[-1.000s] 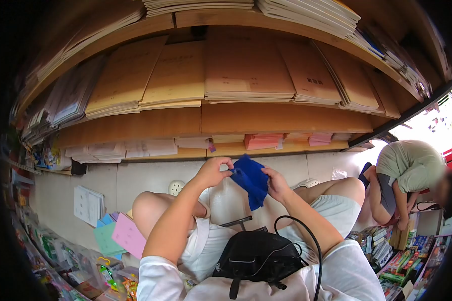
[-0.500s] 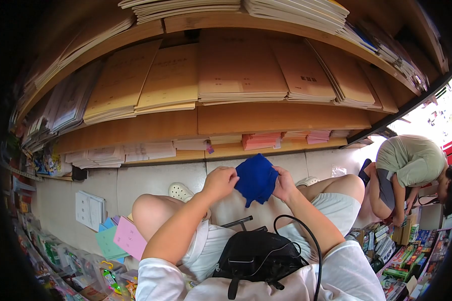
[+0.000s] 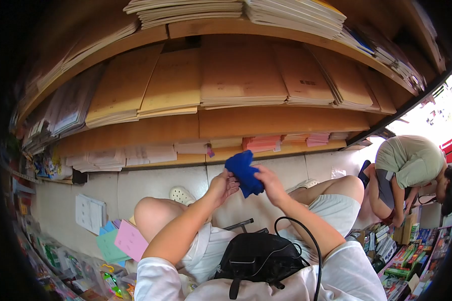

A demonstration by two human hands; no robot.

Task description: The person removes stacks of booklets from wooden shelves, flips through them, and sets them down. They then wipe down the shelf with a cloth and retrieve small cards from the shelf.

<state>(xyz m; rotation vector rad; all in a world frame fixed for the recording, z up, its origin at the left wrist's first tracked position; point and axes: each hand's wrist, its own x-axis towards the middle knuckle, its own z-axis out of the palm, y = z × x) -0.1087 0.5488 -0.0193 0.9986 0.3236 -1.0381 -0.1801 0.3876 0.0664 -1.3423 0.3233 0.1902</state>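
Note:
A crumpled blue cloth (image 3: pixel 244 173) is held up above the floor, between the wearer's knees. On its left side my left hand (image 3: pixel 223 186) grips the lower edge, thumb up against the cloth and the other fingers partly curled. My right hand (image 3: pixel 270 183) pinches the cloth's right side. A black bag (image 3: pixel 256 258) with a cable lies on the lap below both hands.
Shelves with stacked brown booklets (image 3: pixel 243 75) stand in front. Pink and green paper (image 3: pixel 130 240) and white booklets (image 3: pixel 89 213) lie on the floor at left. Plastic bins (image 3: pixel 80 266) are lower left. Another person (image 3: pixel 409 163) crouches at right beside boxed goods (image 3: pixel 404 256).
The blue cloth has gone from spread between both hands to more bunched and slanted. My left hand has turned with its fingers underneath, and my right hand has moved slightly left over the cloth.

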